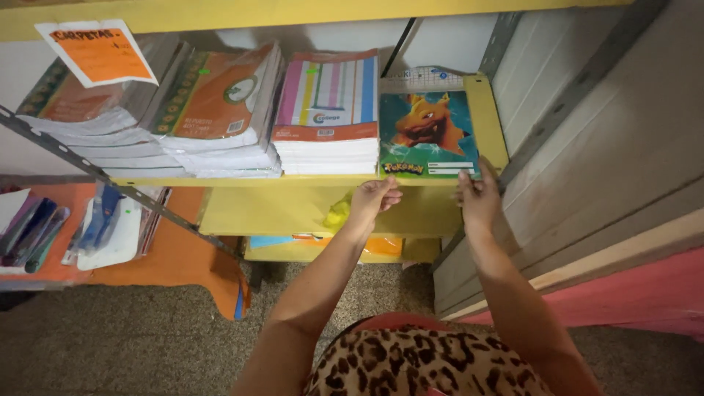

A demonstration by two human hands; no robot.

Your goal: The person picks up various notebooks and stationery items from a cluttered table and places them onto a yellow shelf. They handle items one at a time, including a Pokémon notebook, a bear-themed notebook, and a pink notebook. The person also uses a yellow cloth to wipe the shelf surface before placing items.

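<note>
Teal notebook point(427, 136) being gripped at both bottom corners, left hand point(374, 198) and right hand point(478, 196) pinching shut, squaring it on shelf point(308, 180).

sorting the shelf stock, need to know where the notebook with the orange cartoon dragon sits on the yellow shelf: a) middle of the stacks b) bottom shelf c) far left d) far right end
d, the dragon notebook lies at the right end of the yellow shelf, right of the striped notebook stack, with both hands at its front edge.

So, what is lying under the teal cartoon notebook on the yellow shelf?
Behind the teal notebook, a grid-patterned sheet sticks out. The yellow shelf carries both; anything directly beneath the notebook is covered.
</note>
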